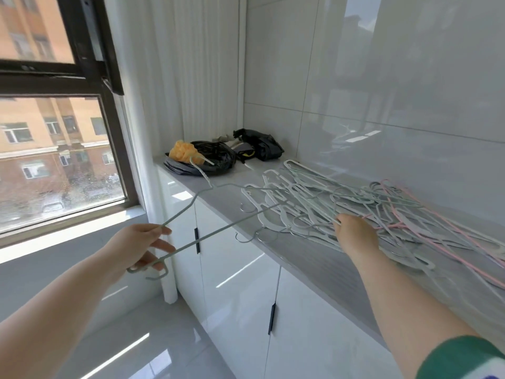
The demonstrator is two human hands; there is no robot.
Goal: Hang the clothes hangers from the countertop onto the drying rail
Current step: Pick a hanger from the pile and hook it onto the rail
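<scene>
Bags (216, 160) crowd countertop (300, 250) corner; left hand (136, 247) fingers clamped on hanger (218, 231); right hand (355, 235) fingers hidden in hanger pile (355, 198).

Your widest open room is the lower left of the frame, over the floor (153, 332) between the window (54, 160) and the cabinet doors (235, 283). The hanger (226, 228) gripped in your left hand (142, 242) slants across the centre. Its far end reaches over the countertop (308, 255) edge and its hook sits just beside the yellow bundle (181, 151), so it bars a straight pass there.

At right, the tangled pile of hangers (382, 212) covers the countertop back to the tiled wall (410, 105), and metal hooks (243, 239) poke past the front edge. Your right hand (355, 232) sits on the pile. A bare strip runs along the front edge. Black bags (218, 160) fill the far corner by the curtain (191, 77).
</scene>
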